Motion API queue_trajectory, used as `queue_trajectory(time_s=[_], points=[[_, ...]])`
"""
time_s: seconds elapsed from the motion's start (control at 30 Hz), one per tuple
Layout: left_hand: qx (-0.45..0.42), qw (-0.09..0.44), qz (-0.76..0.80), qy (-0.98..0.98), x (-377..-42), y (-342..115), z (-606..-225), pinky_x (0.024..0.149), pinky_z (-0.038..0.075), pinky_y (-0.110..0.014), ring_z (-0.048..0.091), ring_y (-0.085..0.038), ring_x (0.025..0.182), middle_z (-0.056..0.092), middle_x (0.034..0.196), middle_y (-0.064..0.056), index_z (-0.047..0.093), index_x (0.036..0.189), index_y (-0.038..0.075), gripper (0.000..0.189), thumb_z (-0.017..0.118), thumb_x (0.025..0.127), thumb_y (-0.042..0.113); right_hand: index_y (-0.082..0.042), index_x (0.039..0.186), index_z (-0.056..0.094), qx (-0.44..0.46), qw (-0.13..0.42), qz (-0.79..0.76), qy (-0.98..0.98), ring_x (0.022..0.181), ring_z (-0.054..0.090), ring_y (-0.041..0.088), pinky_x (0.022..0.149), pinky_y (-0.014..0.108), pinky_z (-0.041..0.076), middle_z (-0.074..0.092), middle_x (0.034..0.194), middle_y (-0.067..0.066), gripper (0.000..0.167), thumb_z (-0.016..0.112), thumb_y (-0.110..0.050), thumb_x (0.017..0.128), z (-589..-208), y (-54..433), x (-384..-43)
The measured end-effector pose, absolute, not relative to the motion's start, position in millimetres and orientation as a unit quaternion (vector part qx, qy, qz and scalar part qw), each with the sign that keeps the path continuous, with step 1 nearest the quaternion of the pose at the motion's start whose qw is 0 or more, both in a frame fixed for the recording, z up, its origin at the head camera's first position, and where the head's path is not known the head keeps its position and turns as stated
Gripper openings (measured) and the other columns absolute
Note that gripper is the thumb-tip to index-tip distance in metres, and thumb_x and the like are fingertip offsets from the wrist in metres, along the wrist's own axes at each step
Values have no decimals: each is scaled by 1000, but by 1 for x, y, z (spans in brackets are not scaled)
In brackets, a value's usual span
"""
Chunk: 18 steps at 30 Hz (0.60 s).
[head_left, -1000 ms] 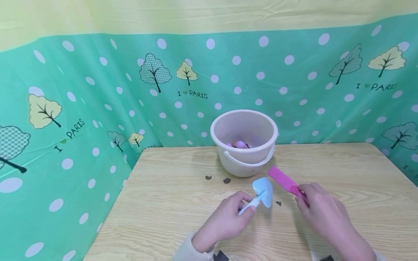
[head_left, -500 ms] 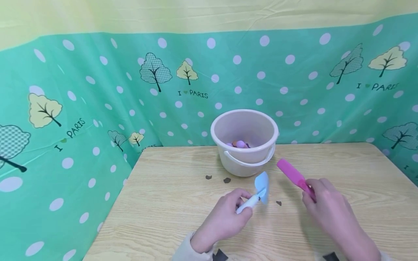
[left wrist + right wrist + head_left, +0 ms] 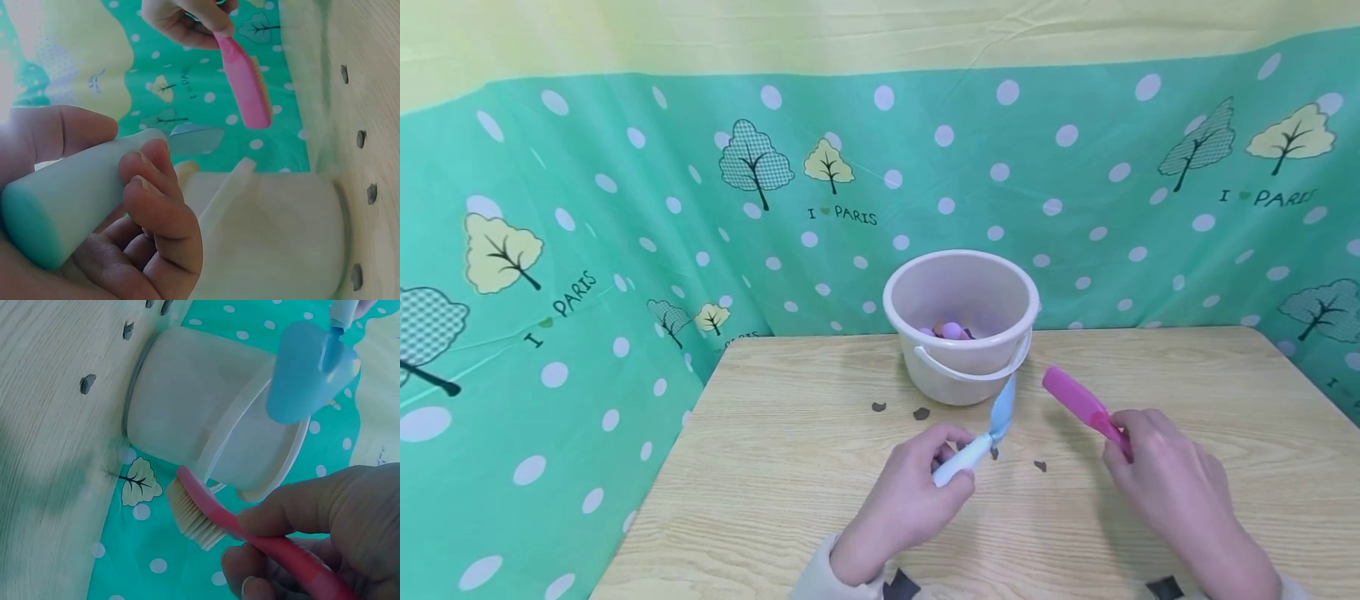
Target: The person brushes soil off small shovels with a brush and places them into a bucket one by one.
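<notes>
In the head view my left hand (image 3: 902, 508) grips the pale handle of a small light-blue toy shovel (image 3: 1002, 410), its blade seen nearly edge-on above the table. My right hand (image 3: 1168, 479) holds a pink brush (image 3: 1078, 402) by its handle, raised at the bucket's right front. Cream bristles (image 3: 190, 512) show under the brush head in the right wrist view. A dark bit (image 3: 995, 454) lies on the table beside the shovel's neck, and another (image 3: 1040, 466) lies between the two tools. Two more dark bits (image 3: 921, 414) lie left of the shovel, before the bucket.
A white bucket (image 3: 955, 287) with its handle hanging at the front stands at the back of the wooden table (image 3: 760, 467). Small purple and brown things (image 3: 951, 331) lie inside it. A green dotted curtain (image 3: 820, 275) borders the table at the back and sides.
The shovel blade has turned edge-on and swung up, uncovering a dark bit beside it; my left hand shifted slightly left. My right hand with the brush moved right.
</notes>
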State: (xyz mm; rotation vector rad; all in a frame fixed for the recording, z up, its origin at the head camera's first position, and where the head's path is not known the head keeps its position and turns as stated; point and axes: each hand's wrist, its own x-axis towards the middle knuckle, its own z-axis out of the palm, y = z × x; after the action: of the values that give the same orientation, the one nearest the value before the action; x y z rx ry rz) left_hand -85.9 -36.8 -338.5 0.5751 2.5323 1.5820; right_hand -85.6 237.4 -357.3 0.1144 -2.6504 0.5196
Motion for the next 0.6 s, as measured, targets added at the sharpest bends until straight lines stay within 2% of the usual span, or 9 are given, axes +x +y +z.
queue_trajectory(time_s=[0.37,0.6], points=[[204,2,540,817,-84,-40,-330,55,46,-23,52,-6,61,58,78,6,63,112,19,33,64,81,8,5,101,62,48,221,173,-959,49,40,17,38,28,29,58,76,12,26,66,-2,77,-359,242,-89],[202,-30,541,816,-83,-43,-321,56,46,-25,53,-8,62,59,79,4,63,111,20,31,63,83,6,3,103,61,52,227,169,-958,48,40,17,37,28,28,60,81,15,26,66,-2,78,-358,243,-90]])
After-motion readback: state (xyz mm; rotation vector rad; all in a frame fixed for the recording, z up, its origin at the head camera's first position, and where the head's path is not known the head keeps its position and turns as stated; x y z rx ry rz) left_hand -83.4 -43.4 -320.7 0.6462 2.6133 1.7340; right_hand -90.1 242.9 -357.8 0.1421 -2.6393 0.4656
